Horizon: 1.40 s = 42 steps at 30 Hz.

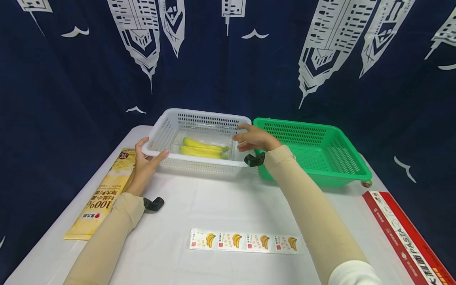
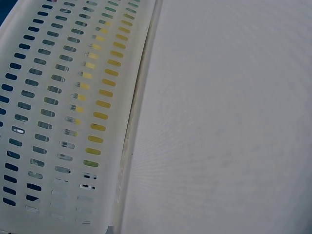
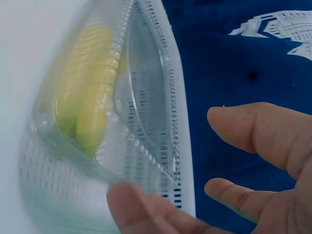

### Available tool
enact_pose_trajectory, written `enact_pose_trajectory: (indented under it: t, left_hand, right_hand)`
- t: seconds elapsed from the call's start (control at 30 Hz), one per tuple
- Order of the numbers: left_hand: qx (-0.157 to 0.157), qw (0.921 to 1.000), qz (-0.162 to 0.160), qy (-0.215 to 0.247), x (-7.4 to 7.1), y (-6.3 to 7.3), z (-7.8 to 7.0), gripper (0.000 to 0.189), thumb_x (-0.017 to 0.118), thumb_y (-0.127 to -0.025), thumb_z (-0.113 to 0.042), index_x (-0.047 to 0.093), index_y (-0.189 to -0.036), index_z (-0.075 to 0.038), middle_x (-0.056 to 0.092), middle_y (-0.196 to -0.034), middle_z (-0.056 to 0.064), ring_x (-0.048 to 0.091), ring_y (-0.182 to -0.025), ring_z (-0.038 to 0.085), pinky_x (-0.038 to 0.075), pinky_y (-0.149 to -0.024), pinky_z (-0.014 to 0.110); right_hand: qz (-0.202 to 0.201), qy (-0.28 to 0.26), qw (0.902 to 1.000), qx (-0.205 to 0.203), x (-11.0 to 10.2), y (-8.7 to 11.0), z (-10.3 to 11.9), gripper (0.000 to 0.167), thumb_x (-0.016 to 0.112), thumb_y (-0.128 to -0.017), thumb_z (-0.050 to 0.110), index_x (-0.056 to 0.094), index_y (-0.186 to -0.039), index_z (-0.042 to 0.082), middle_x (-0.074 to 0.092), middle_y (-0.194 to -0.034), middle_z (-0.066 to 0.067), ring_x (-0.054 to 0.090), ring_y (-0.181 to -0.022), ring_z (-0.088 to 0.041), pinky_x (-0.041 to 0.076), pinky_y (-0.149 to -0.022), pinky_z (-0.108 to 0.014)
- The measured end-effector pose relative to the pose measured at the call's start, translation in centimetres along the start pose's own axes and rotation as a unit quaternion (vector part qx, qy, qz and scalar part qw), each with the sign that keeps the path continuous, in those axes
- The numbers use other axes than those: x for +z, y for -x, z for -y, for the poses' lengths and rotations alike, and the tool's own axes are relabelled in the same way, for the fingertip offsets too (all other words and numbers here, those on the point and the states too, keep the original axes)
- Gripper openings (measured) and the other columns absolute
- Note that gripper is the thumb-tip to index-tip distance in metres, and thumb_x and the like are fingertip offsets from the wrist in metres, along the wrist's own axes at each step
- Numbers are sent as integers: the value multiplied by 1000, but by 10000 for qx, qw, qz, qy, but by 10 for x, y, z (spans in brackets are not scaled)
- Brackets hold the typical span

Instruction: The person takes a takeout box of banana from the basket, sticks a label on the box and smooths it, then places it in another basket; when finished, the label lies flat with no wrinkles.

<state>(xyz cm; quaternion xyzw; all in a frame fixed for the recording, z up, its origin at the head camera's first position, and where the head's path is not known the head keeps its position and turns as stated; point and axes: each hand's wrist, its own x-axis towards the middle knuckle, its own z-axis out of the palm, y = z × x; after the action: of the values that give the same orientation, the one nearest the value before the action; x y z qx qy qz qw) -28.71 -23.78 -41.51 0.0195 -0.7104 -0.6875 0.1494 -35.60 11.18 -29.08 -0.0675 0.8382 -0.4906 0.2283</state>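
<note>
A white plastic basket [image 1: 199, 158] stands at the back of the table. Inside it lies a clear plastic box [image 1: 178, 138] with yellow bananas [image 1: 203, 151], also visible in the right wrist view. My left hand [image 1: 144, 168] grips the basket's front left corner, thumb along the front rim and fingers at the left side. In the left wrist view only the basket's slotted wall [image 2: 63, 97] shows, with that hand out of sight. Over the basket's right end is my right hand [image 1: 258, 138], its fingers spread and holding nothing; the right wrist view has its fingers [image 3: 243, 200] near the rim.
Right beside the white basket stands a green basket [image 1: 317, 152]. A yellow pasta packet [image 1: 103, 194] lies along the left edge, a red pasta box [image 1: 406, 237] along the right. A strip of banana stickers [image 1: 246, 241] lies in front. A dark curtain [image 1: 213, 71] hangs behind.
</note>
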Motion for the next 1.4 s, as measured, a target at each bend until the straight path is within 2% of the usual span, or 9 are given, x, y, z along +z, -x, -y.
enact_pose_trajectory:
  t: [0.17,0.27,0.4,0.47,0.8,0.87,1.03,1.17,1.4]
  left_hand:
    - [-4,10000,2,62,0,-2,0,91,73,-102,-5,13,-169,-15,30,-171,15,39,-151,35,39,-123,40]
    - [17,9999,-22,136,0,-3,1,91,73,-101,-5,14,-169,-16,30,-170,15,38,-152,33,37,-124,39]
    - [14,9999,-62,149,1,-3,3,90,74,-101,-5,15,-168,-16,31,-170,14,38,-153,33,36,-125,39]
    - [-4,9999,-63,115,0,-3,3,90,73,-102,-6,14,-169,-17,30,-171,14,38,-153,34,36,-125,40]
    - [20,9999,-35,115,0,-3,4,89,73,-102,-7,15,-169,-17,31,-170,14,39,-152,34,38,-124,42]
    - [28,9999,-27,95,-1,-3,4,89,73,-102,-7,14,-169,-17,31,-170,14,40,-152,35,38,-123,42]
    - [49,10000,-62,41,-2,-3,4,89,73,-102,-8,15,-169,-16,32,-168,14,40,-149,34,39,-121,40]
    - [40,10000,-69,18,-3,-2,3,89,73,-103,-9,15,-169,-17,32,-169,14,40,-149,33,39,-121,39]
    - [-3,9999,-39,115,-1,-1,1,90,73,-102,-8,14,-169,-17,31,-169,14,40,-150,34,41,-120,39]
  right_hand:
    - [25,296,9989,351,8,-8,9,87,66,-107,23,12,-175,18,27,-175,-15,54,-77,-16,55,-85,-30]
    - [37,397,9976,565,13,-13,13,92,66,-107,23,5,-176,21,13,-180,-12,54,-81,-19,53,-77,-28]
    - [153,517,9949,851,20,-20,14,98,65,-107,21,-7,-175,20,-2,-182,-12,59,-107,-29,53,-82,-30]
    - [236,552,9938,938,23,-24,13,100,64,-108,19,-12,-174,19,-7,-182,-12,59,-107,-29,52,-83,-31]
    - [433,102,9950,892,27,-29,7,109,68,-105,15,-17,-173,26,0,-180,-18,65,-81,-17,48,-61,-23]
    - [467,89,9959,765,26,-29,6,110,68,-105,17,-17,-172,29,25,-172,-24,67,-77,-16,48,-60,-23]
    - [434,68,9971,627,29,-28,7,112,71,-104,20,-17,-172,33,51,-150,-21,65,-77,-17,52,-65,-26]
    - [472,-144,9971,584,33,-27,8,111,71,-104,15,-14,-173,35,42,-167,-20,63,-76,-18,56,-66,-27]
    - [467,-771,9955,282,34,-22,9,100,67,-103,3,5,-175,33,29,-171,-23,54,-59,-17,59,-58,-27]
